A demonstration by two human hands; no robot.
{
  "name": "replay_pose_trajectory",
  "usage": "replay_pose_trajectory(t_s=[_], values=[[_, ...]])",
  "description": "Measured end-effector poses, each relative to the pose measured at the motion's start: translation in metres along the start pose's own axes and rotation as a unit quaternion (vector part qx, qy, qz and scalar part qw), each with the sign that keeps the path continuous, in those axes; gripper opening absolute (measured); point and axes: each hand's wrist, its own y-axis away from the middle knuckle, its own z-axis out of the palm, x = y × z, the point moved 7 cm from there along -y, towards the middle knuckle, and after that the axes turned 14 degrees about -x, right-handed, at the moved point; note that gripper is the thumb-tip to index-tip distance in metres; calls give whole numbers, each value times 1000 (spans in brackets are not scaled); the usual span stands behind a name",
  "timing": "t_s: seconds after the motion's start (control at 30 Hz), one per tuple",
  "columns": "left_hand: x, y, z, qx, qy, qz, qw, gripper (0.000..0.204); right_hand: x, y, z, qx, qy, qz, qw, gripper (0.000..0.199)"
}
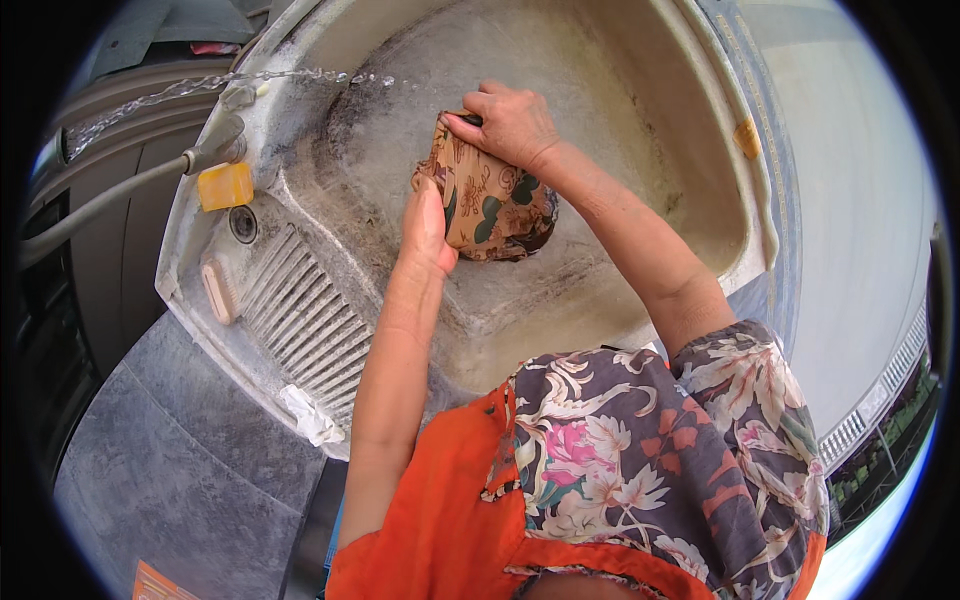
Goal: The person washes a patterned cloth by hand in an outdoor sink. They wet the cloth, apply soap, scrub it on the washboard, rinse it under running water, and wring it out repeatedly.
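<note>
Over the floor of a worn, stained sink (440, 345), I hold a tan fabric item (490, 200) with brown and green leaf and flower figures. It may be a pouch or a cap; I cannot tell which. My left hand (430, 228) is closed on its left side, thumb up along the cloth. My right hand (512, 125) pinches its upper edge, where a dark bit of lining shows. The fabric's lower right part is bunched and darker, and its underside is hidden. At the upper left, a thin stream of water (290, 76) arcs into the sink, apart from my hands.
On the sink's left ledge are a yellow soap bar (225, 187), a drain hole (243, 224), a pink brush (218, 292) and a crumpled white piece (312, 415), beside a ribbed washboard (310, 320). A grey pipe (100, 205) reaches the left rim. An orange-yellow piece (747, 138) sits on the right rim.
</note>
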Motion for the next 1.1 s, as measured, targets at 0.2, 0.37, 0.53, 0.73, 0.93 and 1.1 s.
replay_pose_trajectory(t_s=[0.2,0.37,0.53,0.73,0.93,1.1], values=[[193,106,91,-146,-173,421,879,32,-34,-16,-233,285,-27,-46,957,37],[188,148,80,-66,-318,513,794,39,-26,29,-237,287,-112,-131,942,26],[50,100,2,-51,-520,212,826,33,13,105,-93,-286,-196,80,934,35],[3,49,-75,-20,-680,63,730,68,117,105,-27,-260,-82,200,941,65],[-23,-54,-112,57,-301,46,951,88,36,79,103,-307,-166,199,916,55],[-47,-27,-68,-236,161,1,958,75,-159,103,53,-295,-348,-84,886,28]])
